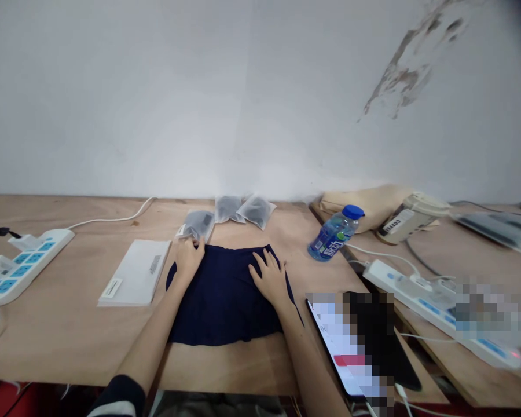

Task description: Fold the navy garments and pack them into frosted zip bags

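Observation:
A dark navy cloth (pixel 226 301) lies spread on the wooden table, wider toward the near edge. At its upper left corner is my left hand (pixel 190 255), fingers closed near the cloth's edge and just below a packed pouch; what they grip is too small to make out. My right hand (pixel 269 275) rests on the cloth's upper right part with the fingers spread. Just beyond my left hand sits a frosted pouch with dark contents (pixel 198 225). Two similar pouches, one in the middle (pixel 229 209) and one to its right (pixel 257 211), lie near the wall.
Left of the cloth lies a stack of frosted bags (pixel 134 272), with a power strip (pixel 30 263) farther left. On the right are a blue-capped bottle (pixel 332 234), a coffee cup (pixel 410 217), a lit phone (pixel 347 347), a dark device (pixel 382 336) and another power strip (pixel 438 313).

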### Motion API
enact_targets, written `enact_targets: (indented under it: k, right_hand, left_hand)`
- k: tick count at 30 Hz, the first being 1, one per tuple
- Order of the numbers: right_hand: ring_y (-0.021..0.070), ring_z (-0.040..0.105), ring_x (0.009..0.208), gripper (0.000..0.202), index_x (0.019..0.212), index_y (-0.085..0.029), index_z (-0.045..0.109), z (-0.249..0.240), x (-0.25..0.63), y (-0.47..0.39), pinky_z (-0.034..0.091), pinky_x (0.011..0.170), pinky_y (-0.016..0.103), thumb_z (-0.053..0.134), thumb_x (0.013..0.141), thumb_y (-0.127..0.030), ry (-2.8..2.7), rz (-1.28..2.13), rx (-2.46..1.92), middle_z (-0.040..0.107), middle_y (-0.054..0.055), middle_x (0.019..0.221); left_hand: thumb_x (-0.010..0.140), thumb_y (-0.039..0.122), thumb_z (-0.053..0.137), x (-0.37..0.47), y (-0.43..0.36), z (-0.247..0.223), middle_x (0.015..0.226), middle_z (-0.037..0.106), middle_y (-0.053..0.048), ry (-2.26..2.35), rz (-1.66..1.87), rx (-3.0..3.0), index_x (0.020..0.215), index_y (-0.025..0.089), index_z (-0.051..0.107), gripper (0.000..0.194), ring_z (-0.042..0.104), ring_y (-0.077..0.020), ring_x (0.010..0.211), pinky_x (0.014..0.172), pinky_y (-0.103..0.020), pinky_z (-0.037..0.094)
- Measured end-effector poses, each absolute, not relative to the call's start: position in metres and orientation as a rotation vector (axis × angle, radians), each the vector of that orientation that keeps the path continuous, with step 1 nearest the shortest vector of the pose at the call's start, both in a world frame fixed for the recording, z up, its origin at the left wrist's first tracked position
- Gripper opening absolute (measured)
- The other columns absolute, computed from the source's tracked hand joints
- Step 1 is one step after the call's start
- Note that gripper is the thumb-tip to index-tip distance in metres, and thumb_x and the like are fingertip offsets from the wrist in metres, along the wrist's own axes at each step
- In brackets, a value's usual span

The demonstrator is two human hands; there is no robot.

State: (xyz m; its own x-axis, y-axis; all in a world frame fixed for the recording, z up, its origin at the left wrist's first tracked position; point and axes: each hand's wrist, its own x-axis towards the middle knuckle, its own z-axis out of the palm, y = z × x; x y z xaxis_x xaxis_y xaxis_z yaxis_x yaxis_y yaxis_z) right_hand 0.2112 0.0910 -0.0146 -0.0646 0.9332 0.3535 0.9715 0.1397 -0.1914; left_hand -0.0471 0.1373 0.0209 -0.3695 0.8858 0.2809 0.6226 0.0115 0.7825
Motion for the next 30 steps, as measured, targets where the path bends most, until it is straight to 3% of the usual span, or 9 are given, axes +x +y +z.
enact_targets:
  k: [4, 8, 15, 19, 22, 26, 30]
  right_hand:
    - [0.0301, 0.039, 0.138, 0.045, 0.135, -0.023, 0.055, -0.015, 0.212, 0.091, 0.02, 0.112, 0.059, 0.044, 0.096, -0.04, -2.039, -0.12, -1.827, 0.046, 0.016, 0.147]
    - [0.0296, 0.038, 0.138, 0.045, 0.136, -0.023, 0.055, -0.016, 0.212, 0.09, 0.021, 0.112, 0.058, 0.045, 0.096, -0.04, -2.03, -0.121, -1.813, 0.045, 0.016, 0.148]
    - [0.0309, 0.04, 0.137, 0.043, 0.134, -0.022, 0.056, -0.011, 0.213, 0.09, 0.022, 0.11, 0.062, 0.046, 0.095, -0.038, -2.032, -0.062, -1.799, 0.046, 0.017, 0.147]
    - [0.0335, 0.043, 0.134, 0.04, 0.128, -0.017, 0.06, 0.011, 0.209, 0.081, 0.026, 0.109, 0.062, 0.048, 0.093, -0.033, -1.929, -0.029, -1.682, 0.049, 0.019, 0.143]
    - [0.03, 0.052, 0.124, 0.034, 0.117, -0.017, 0.064, 0.035, 0.194, 0.058, 0.036, 0.106, 0.052, 0.046, 0.094, -0.034, -1.73, 0.089, -1.45, 0.06, 0.016, 0.13]
    - [0.0208, 0.069, 0.08, 0.033, 0.101, -0.02, 0.065, 0.055, 0.162, 0.023, 0.055, 0.073, 0.034, 0.047, 0.093, -0.047, -1.446, 0.789, -1.303, 0.072, 0.009, 0.095]
    - [0.0147, 0.064, 0.057, 0.038, 0.092, -0.019, 0.062, 0.054, 0.144, 0.021, 0.052, 0.047, 0.026, 0.051, 0.087, -0.055, -1.062, 1.263, -1.267, 0.069, 0.007, 0.085]
  left_hand:
    - [0.075, 0.037, 0.065, -0.048, 0.159, 0.025, 0.062, 0.064, -0.01, 1.822, 1.339, 1.285, 0.058, 0.019, 0.058, 0.026, 0.069, -0.0337, 0.087, 0.086, -0.05, 0.051]
    - [0.08, 0.038, 0.062, -0.048, 0.164, 0.028, 0.07, 0.067, -0.008, 1.534, 1.439, 1.061, 0.069, 0.018, 0.059, 0.024, 0.071, -0.0249, 0.08, 0.078, -0.043, 0.057]
    - [0.074, 0.042, 0.067, -0.046, 0.132, 0.047, 0.08, 0.066, -0.004, 1.242, 1.611, 0.911, 0.071, 0.017, 0.061, 0.027, 0.067, -0.0187, 0.09, 0.093, -0.037, 0.053]
    - [0.069, 0.04, 0.071, -0.037, 0.086, 0.049, 0.076, 0.064, -0.002, 1.156, 1.605, 0.925, 0.07, 0.017, 0.062, 0.025, 0.065, -0.0171, 0.084, 0.085, -0.031, 0.053]
    - [0.069, 0.04, 0.071, -0.026, 0.042, 0.041, 0.072, 0.062, 0.0, 1.181, 1.574, 0.946, 0.069, 0.018, 0.06, 0.024, 0.062, -0.0159, 0.077, 0.076, -0.026, 0.051]
    - [0.079, 0.043, 0.063, -0.014, -0.018, 0.031, 0.075, 0.059, 0.0, 1.297, 1.449, 1.08, 0.069, 0.019, 0.055, 0.026, 0.057, -0.0147, 0.075, 0.074, -0.024, 0.047]
    - [0.081, 0.046, 0.061, -0.013, -0.071, 0.031, 0.078, 0.061, -0.001, 1.328, 1.34, 1.056, 0.067, 0.021, 0.054, 0.03, 0.058, -0.0176, 0.08, 0.074, -0.026, 0.047]
